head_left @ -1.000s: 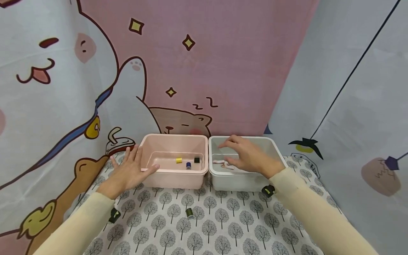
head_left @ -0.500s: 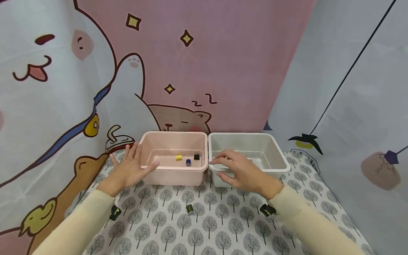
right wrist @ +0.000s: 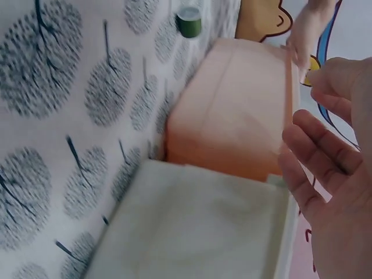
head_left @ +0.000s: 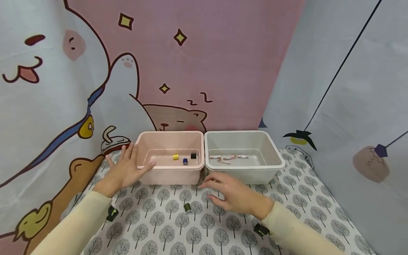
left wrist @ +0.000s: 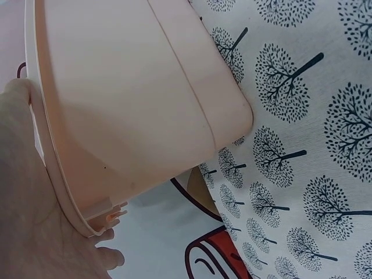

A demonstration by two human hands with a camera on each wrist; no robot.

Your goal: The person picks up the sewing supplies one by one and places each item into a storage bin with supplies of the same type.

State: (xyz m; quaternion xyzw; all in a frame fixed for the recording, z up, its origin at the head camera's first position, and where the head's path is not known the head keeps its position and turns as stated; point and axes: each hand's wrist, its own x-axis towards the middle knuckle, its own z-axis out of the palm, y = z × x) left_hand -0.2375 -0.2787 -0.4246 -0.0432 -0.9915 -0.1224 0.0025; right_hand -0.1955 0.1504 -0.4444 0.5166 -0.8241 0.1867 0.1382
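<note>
My left hand (head_left: pixel 124 170) rests with spread fingers at the left front corner of the pink bin (head_left: pixel 172 176); the left wrist view shows it along the rim. Nothing is in my right hand (head_left: pixel 234 194), which hovers in front of the white bin (head_left: pixel 255 174), fingers relaxed and thumb apart. To its left a dark green thread spool (head_left: pixel 187 207) lies on the cloth, also seen at the top of the right wrist view. Inside the pink bin are a yellow spool (head_left: pixel 175 157), a blue spool (head_left: pixel 185 162) and a black spool (head_left: pixel 193 156).
Several small pinkish-white twisted strips (head_left: pixel 229 158) lie in the white bin. Both bins stand side by side on a tree-print cloth (head_left: pixel 169 230). A cartoon-print curtain (head_left: pixel 223 63) hangs close behind them.
My right hand has come out of the white bin and moved toward me, down to the front of it, near the green spool. The left hand stays at the pink bin's corner.
</note>
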